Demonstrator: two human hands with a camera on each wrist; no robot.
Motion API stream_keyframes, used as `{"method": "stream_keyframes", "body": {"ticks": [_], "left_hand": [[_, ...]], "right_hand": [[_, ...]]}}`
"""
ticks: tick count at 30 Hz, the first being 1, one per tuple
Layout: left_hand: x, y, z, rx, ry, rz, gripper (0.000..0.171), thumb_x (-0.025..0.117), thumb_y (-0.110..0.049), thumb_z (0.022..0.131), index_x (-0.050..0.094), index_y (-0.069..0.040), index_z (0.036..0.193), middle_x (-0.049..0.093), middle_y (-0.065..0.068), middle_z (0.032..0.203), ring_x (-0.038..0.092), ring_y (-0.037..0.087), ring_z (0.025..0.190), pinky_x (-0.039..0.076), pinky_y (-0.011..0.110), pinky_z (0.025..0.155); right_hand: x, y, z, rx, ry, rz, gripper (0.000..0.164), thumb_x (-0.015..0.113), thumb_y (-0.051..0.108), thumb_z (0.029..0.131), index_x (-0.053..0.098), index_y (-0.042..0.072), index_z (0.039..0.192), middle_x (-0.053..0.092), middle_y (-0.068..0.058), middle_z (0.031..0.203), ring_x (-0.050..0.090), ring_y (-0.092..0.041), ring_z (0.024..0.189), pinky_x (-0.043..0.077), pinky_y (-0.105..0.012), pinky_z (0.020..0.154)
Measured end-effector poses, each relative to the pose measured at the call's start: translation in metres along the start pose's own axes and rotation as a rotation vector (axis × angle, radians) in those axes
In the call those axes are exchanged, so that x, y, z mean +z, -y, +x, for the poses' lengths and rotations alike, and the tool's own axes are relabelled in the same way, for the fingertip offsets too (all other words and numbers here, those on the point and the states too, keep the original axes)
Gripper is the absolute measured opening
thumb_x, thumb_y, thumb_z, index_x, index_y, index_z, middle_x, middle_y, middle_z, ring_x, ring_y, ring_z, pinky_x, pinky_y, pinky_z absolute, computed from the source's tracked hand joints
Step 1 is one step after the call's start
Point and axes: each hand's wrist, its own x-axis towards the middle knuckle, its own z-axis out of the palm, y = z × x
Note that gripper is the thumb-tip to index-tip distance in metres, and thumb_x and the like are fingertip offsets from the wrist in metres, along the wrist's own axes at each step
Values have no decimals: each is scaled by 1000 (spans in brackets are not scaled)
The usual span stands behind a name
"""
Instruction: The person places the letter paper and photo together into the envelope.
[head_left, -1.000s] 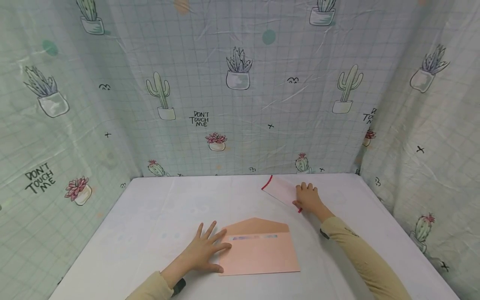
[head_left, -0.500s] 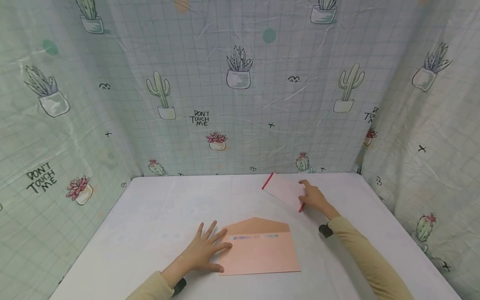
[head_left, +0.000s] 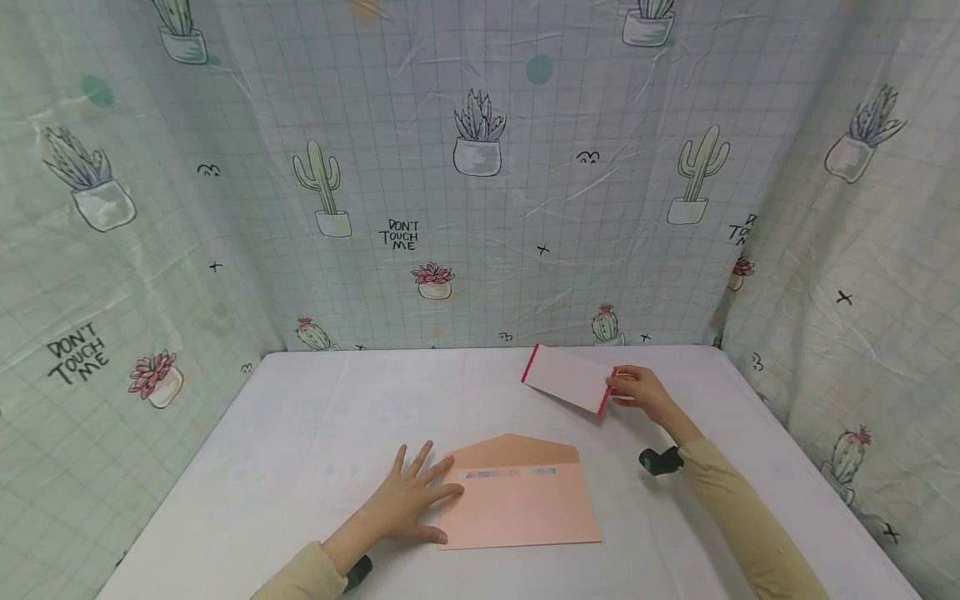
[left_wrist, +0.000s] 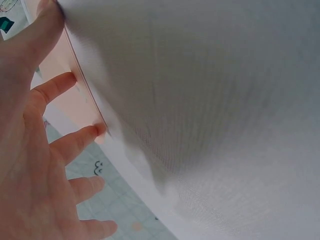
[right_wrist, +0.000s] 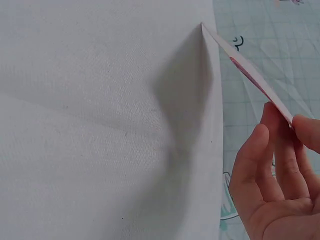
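Observation:
A peach envelope lies on the table with its pointed flap folded back toward the far side; a bluish strip shows just below the flap. My left hand is spread at the envelope's left edge, with thumb and fingertips touching it. At the far right, my right hand pinches the right edge of a pale pink card with red strips along its two short ends. In the right wrist view the card appears nearly edge-on, tilted up, between the thumb and fingers of the right hand.
The white table ends at a curtain printed with cacti, which also hangs along both sides. Black wrist devices, such as the right wrist device, sit below the sleeves.
My right hand has gone from lying over the card to pinching its right edge, and that edge has lifted off the table. The left hand and envelope have stayed put.

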Motion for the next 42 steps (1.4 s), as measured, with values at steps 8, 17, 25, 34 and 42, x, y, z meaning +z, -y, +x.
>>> {"method": "stream_keyframes", "body": {"ticks": [8, 17, 25, 34, 42], "left_hand": [[3, 1, 1, 12, -13, 10, 65, 54, -64, 71, 49, -28, 125, 40, 9, 139, 28, 45, 129, 25, 67, 94], [2, 1, 1, 23, -24, 14, 65, 54, -63, 71, 50, -27, 125, 41, 10, 139, 30, 45, 128, 27, 67, 93], [4, 2, 2, 25, -33, 12, 65, 54, -64, 71, 49, -27, 125, 41, 10, 139, 30, 45, 128, 27, 67, 92], [3, 2, 1, 30, -21, 4, 65, 53, -65, 72, 49, -28, 126, 41, 10, 139, 29, 45, 128, 27, 68, 92], [7, 6, -1, 34, -49, -3, 64, 54, -64, 72, 50, -28, 124, 41, 10, 138, 29, 46, 127, 26, 69, 91]], "right_hand": [[-4, -1, -10, -7, -19, 22, 58, 57, 27, 87, 33, 1, 133, 60, 7, 91, 60, -3, 77, 52, -24, 72], [-9, 0, -23, -16, -4, 95, 61, 54, 26, 89, 28, -2, 136, 58, 14, 87, 61, -2, 79, 53, -25, 74], [-13, -1, -34, 8, 6, 116, 59, 53, 21, 90, 26, -5, 135, 57, 14, 87, 61, -3, 79, 53, -28, 75], [-5, 4, -48, 2, 35, 26, 56, 54, 23, 89, 31, -7, 130, 57, 6, 93, 58, -2, 80, 53, -31, 77], [3, 11, -59, -31, 56, -1, 53, 54, 24, 89, 33, -4, 129, 61, 0, 99, 59, -5, 83, 52, -36, 79]]}}
